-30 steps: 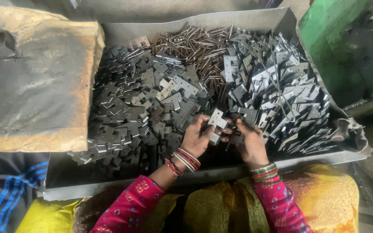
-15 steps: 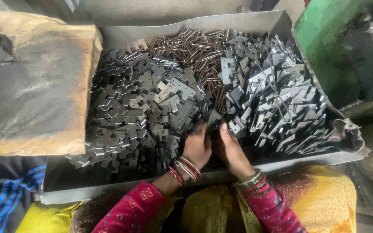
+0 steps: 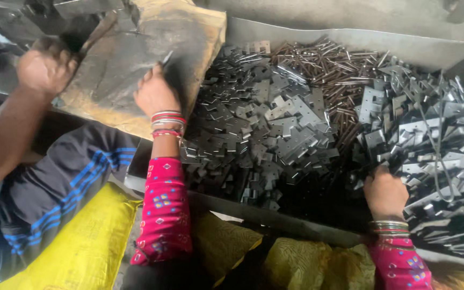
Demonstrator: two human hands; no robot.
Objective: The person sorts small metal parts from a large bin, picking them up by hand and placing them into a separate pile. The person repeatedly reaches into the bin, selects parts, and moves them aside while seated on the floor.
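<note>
Left hand: the left hand (image 3: 156, 94) rests on the worn, grimy brown sack (image 3: 135, 70) beside the tray, fingers (image 3: 163, 72) curled shut on a small dark metal piece (image 3: 166, 58) that pokes up between them.
Right hand: the right hand (image 3: 385, 190) is pushed into the heap of flat grey stamped metal plates (image 3: 275, 123); its fingers are buried among the plates, so whether they are open or closed I cannot tell.
Plates: they fill the shallow grey sheet-metal tray (image 3: 350, 40), with a bundle of thin rusty-brown metal pins (image 3: 328, 59) lying at the far side.
Change: half a second ago both hands met together over the plates near the tray's front edge — now they are well apart, the left gone over to the sack, the right to the plates at the right.
Other person: a co-worker's hand (image 3: 44, 70) grips the sack's far corner — their blue-striped dark sleeve (image 3: 60, 188) lies near a yellow cloth (image 3: 87, 247).
</note>
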